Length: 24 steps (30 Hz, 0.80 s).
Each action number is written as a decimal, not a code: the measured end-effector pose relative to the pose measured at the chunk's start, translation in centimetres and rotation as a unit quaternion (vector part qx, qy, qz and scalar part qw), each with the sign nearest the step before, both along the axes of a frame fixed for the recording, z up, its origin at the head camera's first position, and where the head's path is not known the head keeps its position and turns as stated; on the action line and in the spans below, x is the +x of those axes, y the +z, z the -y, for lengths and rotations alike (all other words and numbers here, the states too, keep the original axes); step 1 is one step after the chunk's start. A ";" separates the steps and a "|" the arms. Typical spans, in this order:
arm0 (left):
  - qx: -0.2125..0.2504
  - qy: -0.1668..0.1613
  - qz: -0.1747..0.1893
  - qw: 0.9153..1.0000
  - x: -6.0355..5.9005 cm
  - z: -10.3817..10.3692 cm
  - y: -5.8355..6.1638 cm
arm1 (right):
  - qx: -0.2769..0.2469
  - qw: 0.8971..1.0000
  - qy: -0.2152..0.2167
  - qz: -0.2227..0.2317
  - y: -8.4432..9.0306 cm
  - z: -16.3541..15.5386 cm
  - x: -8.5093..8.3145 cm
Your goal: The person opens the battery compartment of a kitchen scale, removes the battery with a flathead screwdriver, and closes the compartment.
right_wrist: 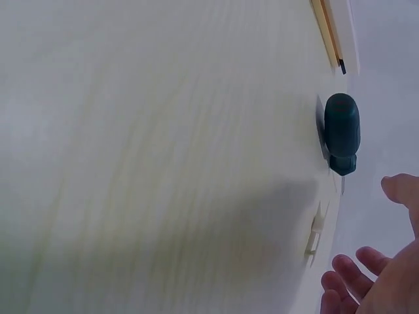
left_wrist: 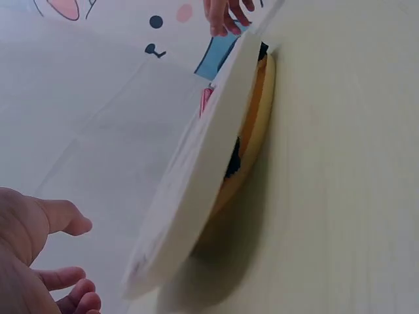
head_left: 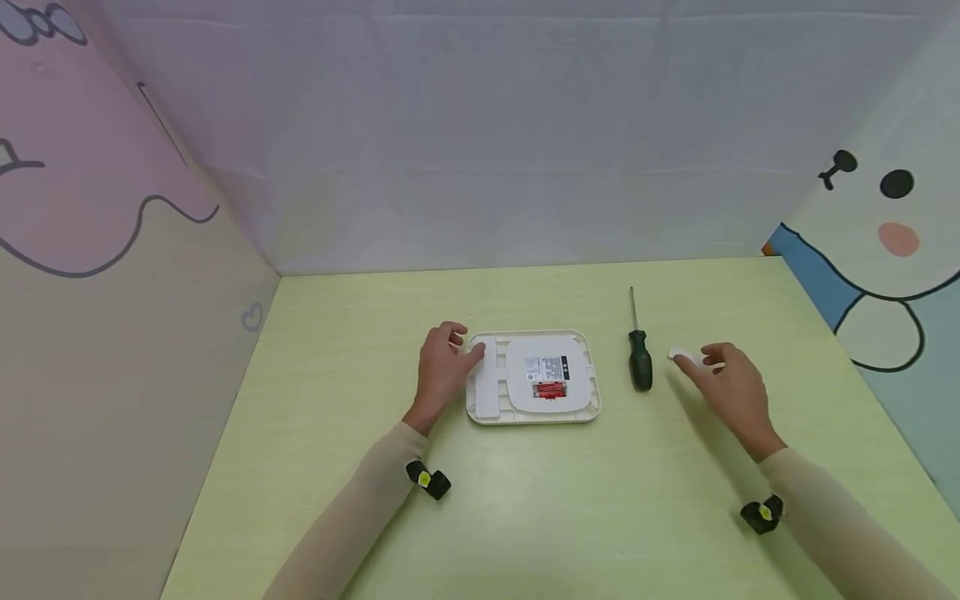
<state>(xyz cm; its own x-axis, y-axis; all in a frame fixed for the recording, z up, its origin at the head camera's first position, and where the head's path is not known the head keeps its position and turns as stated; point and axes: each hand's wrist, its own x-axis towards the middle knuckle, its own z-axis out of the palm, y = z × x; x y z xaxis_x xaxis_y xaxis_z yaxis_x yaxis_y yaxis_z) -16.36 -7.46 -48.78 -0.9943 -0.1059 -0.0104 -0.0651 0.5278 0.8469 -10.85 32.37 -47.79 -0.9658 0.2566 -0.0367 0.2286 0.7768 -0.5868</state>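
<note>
A white rounded-rectangular device [head_left: 551, 346] lies on the table with its label side up and an open battery compartment. Red batteries [head_left: 550, 390] sit inside that compartment. At the device's left edge is my left hand [head_left: 442, 367], thumb over the rim in the head view; in the left wrist view the hand [left_wrist: 33, 255] appears apart from it, fingers relaxed. My right hand [head_left: 731, 392] hovers beside a small white plastic piece [head_left: 678, 353], probably a cover. In the right wrist view this piece [right_wrist: 317, 230] lies on the table, with the loosely bent fingers apart from it.
Between the device and my right hand lies a screwdriver [head_left: 640, 362] with a dark green handle, its shaft pointing to the back. The pale yellow-green table [head_left: 525, 500] meets a whitish wall [head_left: 525, 150] at the back. Printed panels [head_left: 885, 275] stand at both sides.
</note>
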 end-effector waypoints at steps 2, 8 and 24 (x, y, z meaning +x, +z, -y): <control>-0.009 -0.018 -0.006 1.000 -0.1 -1.1 0.9 | 0.000 1.000 -0.003 0.001 0.0 -0.3 0.2; -0.051 -0.085 -0.015 0.995 -0.5 -5.5 3.3 | 0.001 1.000 -0.016 -0.008 0.1 -1.2 0.5; -0.148 -0.216 -0.046 0.964 0.5 -16.7 4.2 | 0.009 0.997 -0.072 0.005 0.3 -6.0 2.9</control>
<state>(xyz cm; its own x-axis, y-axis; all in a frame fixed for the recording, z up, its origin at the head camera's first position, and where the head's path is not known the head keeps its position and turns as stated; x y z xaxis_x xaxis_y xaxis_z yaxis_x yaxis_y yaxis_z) -15.89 9.26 -44.62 -0.9415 0.3338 0.0470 0.2834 0.7082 0.6466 -7.93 38.33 -47.52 -0.9189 0.3924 -0.0405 0.3436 0.7456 -0.5710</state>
